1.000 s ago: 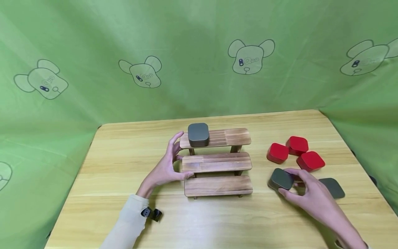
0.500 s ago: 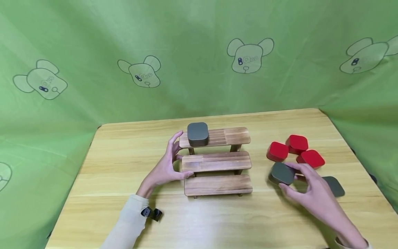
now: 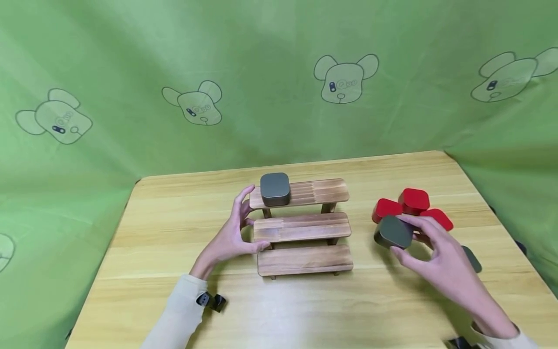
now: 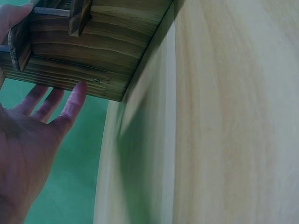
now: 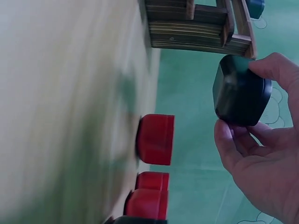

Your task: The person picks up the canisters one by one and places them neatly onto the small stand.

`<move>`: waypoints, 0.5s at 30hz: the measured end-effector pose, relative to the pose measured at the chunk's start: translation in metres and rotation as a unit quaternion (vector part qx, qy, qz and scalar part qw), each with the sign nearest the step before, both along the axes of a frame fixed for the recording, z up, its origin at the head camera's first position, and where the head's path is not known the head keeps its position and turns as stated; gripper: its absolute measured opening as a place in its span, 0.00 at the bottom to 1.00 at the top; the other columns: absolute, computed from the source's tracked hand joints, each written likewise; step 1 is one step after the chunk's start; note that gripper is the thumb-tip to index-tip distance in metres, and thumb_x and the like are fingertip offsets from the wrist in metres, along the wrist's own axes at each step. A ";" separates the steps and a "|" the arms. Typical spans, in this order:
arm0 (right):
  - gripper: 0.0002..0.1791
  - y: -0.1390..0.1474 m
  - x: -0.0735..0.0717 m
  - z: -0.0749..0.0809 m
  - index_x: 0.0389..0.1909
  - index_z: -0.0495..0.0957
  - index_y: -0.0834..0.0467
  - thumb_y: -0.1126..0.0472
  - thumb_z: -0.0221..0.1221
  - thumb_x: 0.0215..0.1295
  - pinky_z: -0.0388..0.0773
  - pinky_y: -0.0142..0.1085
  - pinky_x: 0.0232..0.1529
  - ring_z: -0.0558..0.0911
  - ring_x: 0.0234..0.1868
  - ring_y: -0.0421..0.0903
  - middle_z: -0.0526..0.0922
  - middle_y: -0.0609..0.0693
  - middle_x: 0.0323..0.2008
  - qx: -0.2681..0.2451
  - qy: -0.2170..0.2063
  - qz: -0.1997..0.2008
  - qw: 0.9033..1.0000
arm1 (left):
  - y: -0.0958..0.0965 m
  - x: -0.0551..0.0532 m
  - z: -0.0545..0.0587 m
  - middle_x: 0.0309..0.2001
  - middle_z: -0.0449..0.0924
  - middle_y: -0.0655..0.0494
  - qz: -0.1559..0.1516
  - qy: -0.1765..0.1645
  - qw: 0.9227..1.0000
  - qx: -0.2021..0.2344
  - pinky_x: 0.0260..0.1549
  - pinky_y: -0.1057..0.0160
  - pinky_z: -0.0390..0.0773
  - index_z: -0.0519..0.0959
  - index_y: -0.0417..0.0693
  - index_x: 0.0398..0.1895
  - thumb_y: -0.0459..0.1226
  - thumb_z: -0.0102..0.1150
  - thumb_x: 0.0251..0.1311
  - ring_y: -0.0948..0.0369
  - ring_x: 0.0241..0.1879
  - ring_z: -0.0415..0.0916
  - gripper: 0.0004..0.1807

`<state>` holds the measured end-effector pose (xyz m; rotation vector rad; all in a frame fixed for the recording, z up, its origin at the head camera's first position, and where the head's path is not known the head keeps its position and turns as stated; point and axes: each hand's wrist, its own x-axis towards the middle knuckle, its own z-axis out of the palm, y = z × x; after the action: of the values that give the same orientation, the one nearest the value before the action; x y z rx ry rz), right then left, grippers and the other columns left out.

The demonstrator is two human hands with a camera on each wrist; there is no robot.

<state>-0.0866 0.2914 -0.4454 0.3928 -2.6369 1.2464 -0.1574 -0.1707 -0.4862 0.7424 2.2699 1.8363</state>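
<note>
A three-step wooden display stand (image 3: 314,259) is on the table. My left hand (image 3: 231,237) holds its left end, thumb at the front and fingers reaching toward the back; the left wrist view shows several fingertips (image 4: 78,89) against the wood. A dark grey rounded-square tin (image 3: 275,186) sits on the top step, at the left. To the right of the stand, my right hand (image 3: 444,264) pinches a second dark grey tin (image 5: 240,93) between thumb and fingers. In the right wrist view this tin is raised clear of the table.
Three red tins (image 3: 414,200) of the same shape cluster at the table's right, just behind the held tin. Another dark grey tin (image 3: 472,260) is partly hidden by the right hand. A green printed cloth (image 3: 270,106) hangs around the wooden table (image 3: 305,315).
My right hand has lifted the dark grey tin off the table and away from me, and it now overlaps the front red tin in the head view. The left hand keeps its place.
</note>
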 end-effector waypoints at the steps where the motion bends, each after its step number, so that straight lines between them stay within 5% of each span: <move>1: 0.44 -0.001 -0.001 0.002 0.71 0.79 0.56 0.75 0.81 0.52 0.72 0.14 0.57 0.78 0.55 0.31 0.79 0.49 0.58 -0.004 0.001 -0.002 1.000 | 0.000 0.000 0.000 0.88 0.44 0.51 0.001 -0.001 1.000 0.000 0.73 0.31 0.66 0.40 0.72 0.89 0.36 0.86 0.48 0.46 0.83 0.53 0.75; 15: 0.42 -0.018 -0.013 0.024 0.73 0.78 0.51 0.74 0.79 0.57 0.76 0.19 0.59 0.80 0.57 0.40 0.78 0.46 0.61 -0.045 -0.016 0.016 0.999 | 0.000 0.001 0.000 0.87 0.50 0.51 0.001 0.001 1.000 -0.003 0.72 0.35 0.69 0.39 0.69 0.90 0.34 0.86 0.48 0.49 0.81 0.59 0.76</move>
<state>-0.0994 0.2733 -0.4218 0.4043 -2.5990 1.3880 -0.1565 -0.1703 -0.4867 0.7409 2.2772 1.8289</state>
